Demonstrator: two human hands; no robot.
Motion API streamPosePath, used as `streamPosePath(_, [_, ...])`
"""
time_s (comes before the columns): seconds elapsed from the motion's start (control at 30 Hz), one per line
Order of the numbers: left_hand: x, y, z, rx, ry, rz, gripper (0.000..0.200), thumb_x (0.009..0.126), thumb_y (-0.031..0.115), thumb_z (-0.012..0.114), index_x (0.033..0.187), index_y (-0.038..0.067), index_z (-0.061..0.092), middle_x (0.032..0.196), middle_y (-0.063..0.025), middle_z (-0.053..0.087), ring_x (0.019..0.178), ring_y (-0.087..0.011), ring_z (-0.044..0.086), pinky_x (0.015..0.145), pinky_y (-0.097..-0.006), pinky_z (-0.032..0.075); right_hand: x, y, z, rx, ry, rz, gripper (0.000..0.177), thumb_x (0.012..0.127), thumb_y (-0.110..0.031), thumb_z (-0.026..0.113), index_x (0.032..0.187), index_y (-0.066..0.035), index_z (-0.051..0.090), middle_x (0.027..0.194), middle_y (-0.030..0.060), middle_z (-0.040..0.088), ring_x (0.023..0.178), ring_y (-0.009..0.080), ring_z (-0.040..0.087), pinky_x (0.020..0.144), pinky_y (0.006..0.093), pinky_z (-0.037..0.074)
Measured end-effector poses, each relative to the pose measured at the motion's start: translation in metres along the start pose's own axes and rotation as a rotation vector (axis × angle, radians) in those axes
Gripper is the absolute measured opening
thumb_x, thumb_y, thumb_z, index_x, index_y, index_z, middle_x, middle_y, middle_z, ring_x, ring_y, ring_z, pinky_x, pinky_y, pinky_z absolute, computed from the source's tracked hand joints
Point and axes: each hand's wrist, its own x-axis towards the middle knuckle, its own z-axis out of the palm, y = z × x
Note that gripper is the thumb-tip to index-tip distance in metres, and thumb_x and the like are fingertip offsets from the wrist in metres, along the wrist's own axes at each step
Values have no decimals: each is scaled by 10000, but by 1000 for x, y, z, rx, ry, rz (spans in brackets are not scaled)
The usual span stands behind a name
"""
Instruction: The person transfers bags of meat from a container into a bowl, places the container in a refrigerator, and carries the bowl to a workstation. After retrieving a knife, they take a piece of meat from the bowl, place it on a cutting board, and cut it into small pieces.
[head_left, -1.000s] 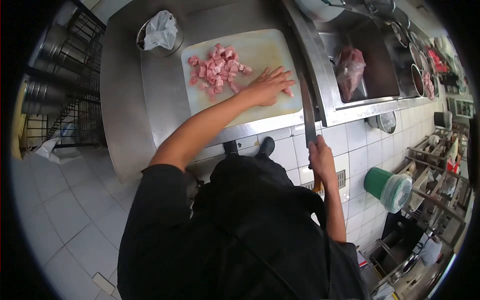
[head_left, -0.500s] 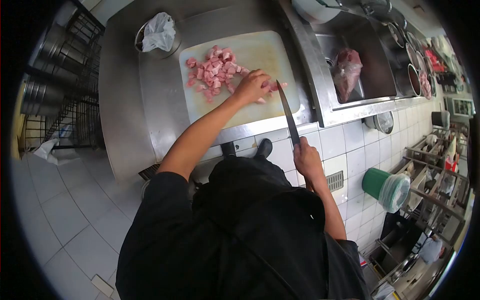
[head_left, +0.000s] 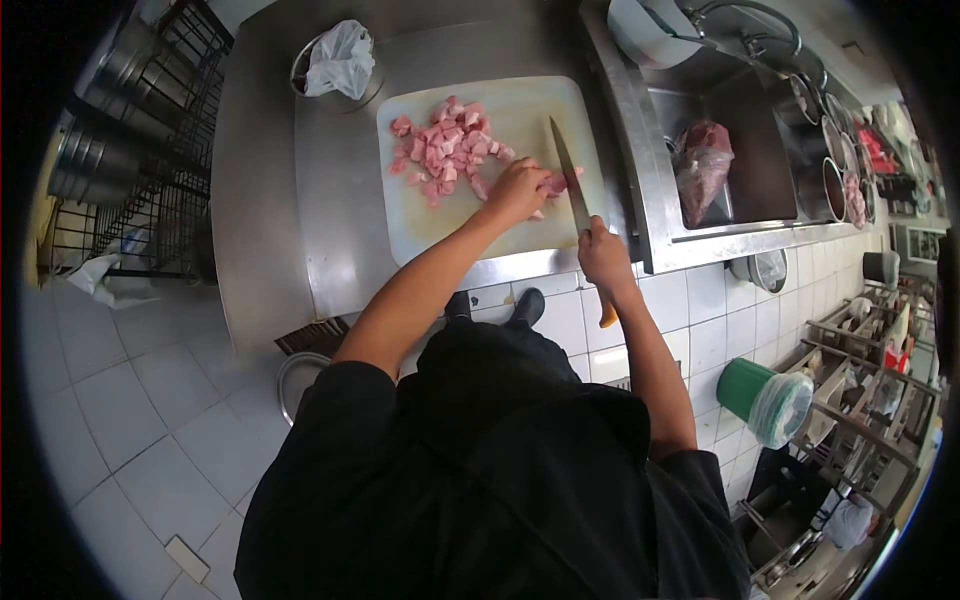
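Observation:
A white cutting board (head_left: 410, 228) lies on the steel counter with a heap of diced raw meat (head_left: 450, 145) on its left half. My left hand (head_left: 518, 190) is closed over a piece of raw meat (head_left: 553, 184) right of the heap, fingers curled at its edge. In my right hand (head_left: 605, 255) is the handle of a long knife (head_left: 570, 170), its yellow butt showing below the fist. The blade lies across the right part of the board, close beside the left fingertips, with its tip pointing away from me.
At the back left of the counter stands a metal pot (head_left: 372, 92) with a white plastic bag (head_left: 342, 58) in it. A sink (head_left: 750, 150) to the right holds a large bagged piece of meat (head_left: 704, 170). A green bin (head_left: 742, 388) stands on the floor at right.
My right hand has moved forward, bringing the knife from the board's front edge farther over the board, beside the meat. My left hand stays on the meat.

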Motion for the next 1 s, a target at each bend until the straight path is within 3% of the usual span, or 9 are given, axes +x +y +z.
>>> streamPosePath(0.1, [-4,6,-8,-17,-22,-162,199,796,124,676,948,3,718,929,-149,654,913,-341,633,817,-415,503,-30,-20,-28,2,-1,33,188,952,-168,488,999,12,462,731,339,620,732,533,616,683,619,478])
streamPosePath(0.4, [1,-3,-1,-11,5,-206,152,806,164,675,892,53,735,896,-141,674,871,-329,648,783,-423,513,-112,-24,-34,-36,-193,146,175,961,-162,485,977,12,465,705,336,614,691,529,614,648,613,488])
streamPosePath(0.6, [4,-7,1,91,-36,-179,129,819,147,622,799,51,706,858,-167,656,890,-355,644,792,-460,519,-86,-32,-5,-85,-140,140,143,920,-100,454,995,21,451,740,335,628,719,529,627,663,600,507])
streamPosePath(0.7, [2,-13,3,20,0,-88,136,804,142,629,849,44,712,859,-157,656,856,-359,637,776,-459,508,-20,-23,26,-83,-83,72,195,922,-138,465,1029,24,447,778,345,633,753,533,628,679,600,509])
streamPosePath(0.77, [-8,-8,7,29,-21,-134,141,799,140,634,860,39,711,863,-160,657,861,-363,637,782,-460,507,19,-15,37,-77,-56,43,234,935,-184,476,1053,17,451,790,339,637,773,525,633,682,596,510])
streamPosePath(0.9, [0,-10,-1,75,-48,-116,158,774,124,666,888,26,714,877,-157,658,859,-353,643,781,-443,513,71,-22,19,-11,-10,-7,204,937,-175,454,1041,-1,477,844,355,637,797,550,616,726,610,492])
streamPosePath(1.0, [-5,-7,-11,-28,49,-181,188,747,105,696,914,22,722,896,-148,663,857,-328,652,772,-418,519,45,-44,-14,73,-50,83,216,951,-196,459,1037,1,481,835,362,630,806,554,609,734,616,485])
